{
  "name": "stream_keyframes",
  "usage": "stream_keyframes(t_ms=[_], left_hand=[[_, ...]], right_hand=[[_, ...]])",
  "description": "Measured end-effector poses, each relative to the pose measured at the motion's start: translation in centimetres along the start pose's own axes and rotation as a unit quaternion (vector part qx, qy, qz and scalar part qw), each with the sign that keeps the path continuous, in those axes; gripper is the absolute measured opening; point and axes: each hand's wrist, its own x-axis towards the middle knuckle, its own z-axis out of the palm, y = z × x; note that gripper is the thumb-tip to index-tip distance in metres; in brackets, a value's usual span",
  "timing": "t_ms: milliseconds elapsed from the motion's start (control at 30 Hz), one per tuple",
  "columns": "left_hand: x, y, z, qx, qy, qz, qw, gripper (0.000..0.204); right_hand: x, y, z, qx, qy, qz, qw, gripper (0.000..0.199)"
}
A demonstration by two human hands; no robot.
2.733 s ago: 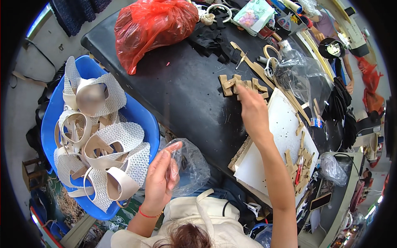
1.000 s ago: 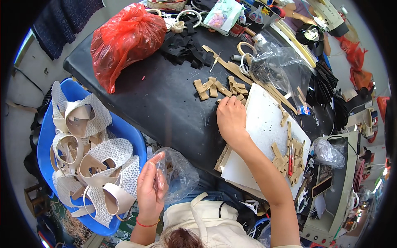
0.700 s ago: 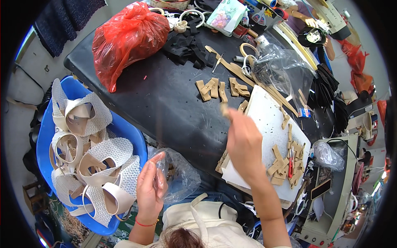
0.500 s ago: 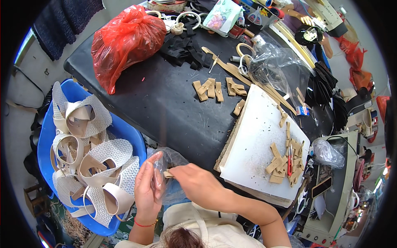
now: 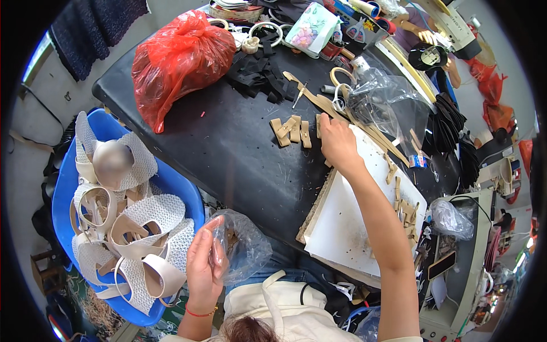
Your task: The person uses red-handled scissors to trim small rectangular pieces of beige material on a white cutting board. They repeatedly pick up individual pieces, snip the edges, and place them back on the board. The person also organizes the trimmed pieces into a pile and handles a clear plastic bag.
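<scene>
My left hand (image 5: 203,253) is closed round the edge of a clear plastic bag (image 5: 250,251), holding it above my lap. Some small tan pieces show dimly inside. My right hand (image 5: 340,148) reaches across the dark table, its fingers bent down over a group of folded tan strap pieces (image 5: 318,126). The hand covers most of that group, so what the fingertips grip is hidden. Just left of it lie several more folded tan strap pieces (image 5: 290,130), each with a small dot on it.
A blue tub (image 5: 196,211) of white mesh shoe uppers (image 5: 149,214) stands at left. A white board (image 5: 336,222) with more tan pieces lies under my right forearm. Farther back are a red plastic bag (image 5: 182,62), black strips (image 5: 262,74), scissors (image 5: 339,98) and a crumpled clear bag (image 5: 387,97).
My right hand, which held a tan strap piece at the bag's mouth, has moved away to the strap pieces on the table. The left hand still holds the bag, which now shows more widely.
</scene>
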Motion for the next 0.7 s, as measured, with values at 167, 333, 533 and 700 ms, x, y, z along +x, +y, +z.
stream_keyframes(t_ms=[167, 333, 533, 700], left_hand=[[0.3, -0.2, -0.2, 0.015, 0.003, -0.008, 1.0, 0.031], [0.0, -0.2, 0.2, 0.01, 0.01, -0.005, 1.0, 0.031], [0.3, -0.2, 0.9, 0.033, 0.019, -0.004, 0.999, 0.034], [-0.4, 0.1, 1.0, 0.02, 0.017, 0.022, 0.999, 0.034]], right_hand=[[-0.1, 1.5, 0.3, 0.017, 0.05, -0.041, 0.998, 0.018], [-2.3, 0.3, -2.6, 0.181, 0.234, -0.079, 0.952, 0.022], [-15.3, -9.4, -4.0, 0.527, -0.07, -0.263, 0.806, 0.035], [-13.7, -9.0, -3.2, 0.347, 0.071, -0.227, 0.907, 0.044]])
